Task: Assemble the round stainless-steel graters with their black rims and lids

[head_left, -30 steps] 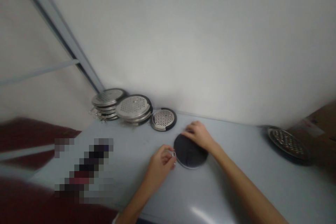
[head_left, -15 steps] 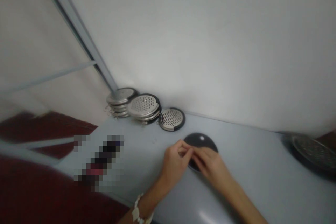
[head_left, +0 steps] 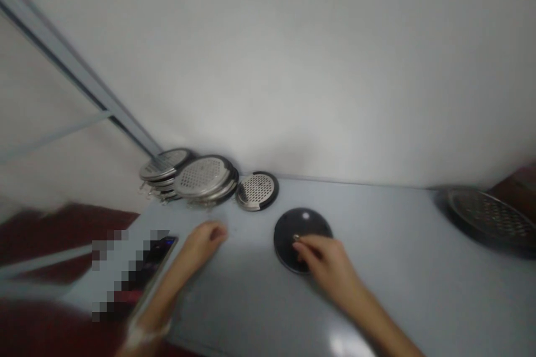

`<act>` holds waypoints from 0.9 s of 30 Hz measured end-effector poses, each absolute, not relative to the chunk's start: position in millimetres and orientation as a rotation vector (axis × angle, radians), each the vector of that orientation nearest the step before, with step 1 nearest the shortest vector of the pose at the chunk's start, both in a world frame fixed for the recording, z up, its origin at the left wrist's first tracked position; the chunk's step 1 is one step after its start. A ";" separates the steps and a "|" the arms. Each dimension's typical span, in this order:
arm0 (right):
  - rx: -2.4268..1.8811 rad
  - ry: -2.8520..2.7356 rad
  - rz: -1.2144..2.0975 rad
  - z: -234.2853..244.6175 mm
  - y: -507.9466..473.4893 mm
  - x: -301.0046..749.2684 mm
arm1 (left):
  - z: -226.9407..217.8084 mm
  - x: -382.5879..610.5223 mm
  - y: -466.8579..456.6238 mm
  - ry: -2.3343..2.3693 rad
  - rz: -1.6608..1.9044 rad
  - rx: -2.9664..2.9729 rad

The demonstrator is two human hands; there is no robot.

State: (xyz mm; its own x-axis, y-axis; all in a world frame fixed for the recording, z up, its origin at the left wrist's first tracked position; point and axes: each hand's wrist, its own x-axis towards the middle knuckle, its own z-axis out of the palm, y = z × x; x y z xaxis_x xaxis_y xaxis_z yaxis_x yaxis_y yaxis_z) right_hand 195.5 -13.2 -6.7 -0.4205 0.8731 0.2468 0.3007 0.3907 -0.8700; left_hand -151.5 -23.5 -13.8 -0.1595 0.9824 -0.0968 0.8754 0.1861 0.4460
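— What are the hands doing nearest to us?

— The right hand (head_left: 325, 261) lies on a round dark disc (head_left: 304, 234), pinching a tiny metal piece (head_left: 296, 237) against it. That disc sits flat on the pale counter (head_left: 397, 284).

— And the left hand (head_left: 205, 241)?

— Loosely curled, apart from the disc, nothing visible in it, beside a pixelated dark device (head_left: 157, 256).

— Farther back?

— A black-rimmed perforated steel disc (head_left: 257, 191), then stacked perforated discs (head_left: 201, 177) by the wall (head_left: 314, 67). A larger perforated disc (head_left: 488, 216) lies off to the right.
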 end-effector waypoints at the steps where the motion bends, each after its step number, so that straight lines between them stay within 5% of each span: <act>1: -1.050 -1.870 1.121 -3.3 -12.4 195.6 | -13.4 -150.6 -22.6 2.083 0.413 1.738; 6: -1.176 -1.641 1.499 4.6 -6.4 199.4 | -8.1 -132.1 -12.6 2.026 0.640 1.730; 13: -1.130 -1.448 1.677 1.6 3.1 205.3 | -13.4 -120.7 0.0 1.969 0.519 1.735; 21: -1.111 -1.447 1.708 3.7 2.9 204.1 | 2.6 -99.6 -10.6 1.861 0.682 1.612; 27: -1.105 -1.740 1.507 1.2 -9.8 196.7 | 28.0 -14.0 -21.0 1.277 0.762 1.309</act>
State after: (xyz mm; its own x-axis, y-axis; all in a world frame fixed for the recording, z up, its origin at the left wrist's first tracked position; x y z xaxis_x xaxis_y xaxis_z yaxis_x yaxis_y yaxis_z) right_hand 196.7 -9.8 1.2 -0.4889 0.8677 -0.0903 0.2130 0.0183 -0.9769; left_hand -14.0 -21.0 28.0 0.2121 0.9484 -0.2359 0.2430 0.1826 0.9527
